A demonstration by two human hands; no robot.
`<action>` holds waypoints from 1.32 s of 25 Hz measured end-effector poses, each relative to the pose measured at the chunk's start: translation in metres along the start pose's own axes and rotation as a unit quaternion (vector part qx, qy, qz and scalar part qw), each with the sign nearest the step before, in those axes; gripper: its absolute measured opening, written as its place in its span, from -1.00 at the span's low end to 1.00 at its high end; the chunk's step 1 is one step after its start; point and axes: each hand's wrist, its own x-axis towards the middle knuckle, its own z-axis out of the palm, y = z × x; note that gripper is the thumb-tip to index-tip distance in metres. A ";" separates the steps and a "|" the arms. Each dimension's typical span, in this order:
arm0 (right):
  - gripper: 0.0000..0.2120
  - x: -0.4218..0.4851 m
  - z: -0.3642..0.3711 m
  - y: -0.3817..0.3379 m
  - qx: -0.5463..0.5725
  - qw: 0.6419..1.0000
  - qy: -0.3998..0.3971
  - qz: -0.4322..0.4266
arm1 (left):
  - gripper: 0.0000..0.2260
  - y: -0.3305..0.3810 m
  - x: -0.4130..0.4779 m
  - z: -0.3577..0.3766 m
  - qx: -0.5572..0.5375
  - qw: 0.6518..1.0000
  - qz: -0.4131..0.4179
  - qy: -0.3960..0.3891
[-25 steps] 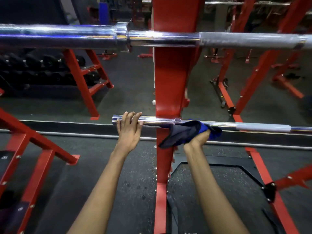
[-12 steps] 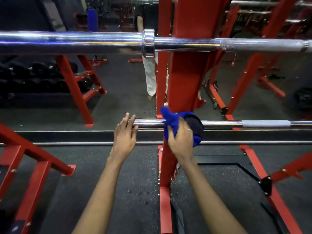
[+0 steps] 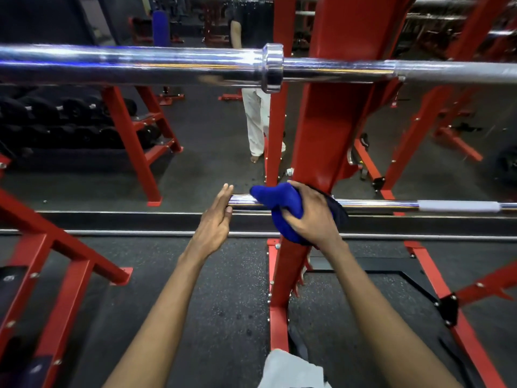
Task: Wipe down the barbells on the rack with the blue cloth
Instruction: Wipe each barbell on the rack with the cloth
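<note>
Now your right hand (image 3: 310, 217) grips the blue cloth (image 3: 282, 204) around the lower barbell (image 3: 377, 204), left hand (image 3: 215, 219) flat-fingered at its left end; next, probably slide rightward.

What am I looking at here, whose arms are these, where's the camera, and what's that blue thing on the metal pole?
No machine here: the camera sits on a person's head, looking forward and down at their own two bare arms in a gym. The blue thing is a soft blue cloth, gripped by the right hand and wrapped over a thin shiny chrome barbell that rests on a red steel rack upright. The left hand touches that bar's end with straight fingers. A thicker chrome barbell crosses above. Behind is a mirror showing dumbbells.
</note>
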 end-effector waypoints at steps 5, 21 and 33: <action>-0.16 -0.027 0.044 0.002 -0.057 0.992 0.083 0.079 | -0.57 -0.002 0.005 -0.008 -0.009 1.000 0.007 -0.007; -0.07 -0.041 0.052 0.015 0.001 0.993 0.098 0.064 | -0.77 -0.016 0.031 -0.009 0.006 0.996 0.090 0.004; -0.18 -0.005 0.092 -0.066 0.014 0.979 0.168 0.115 | -0.38 0.010 0.079 -0.030 -0.272 0.850 -0.376 -0.251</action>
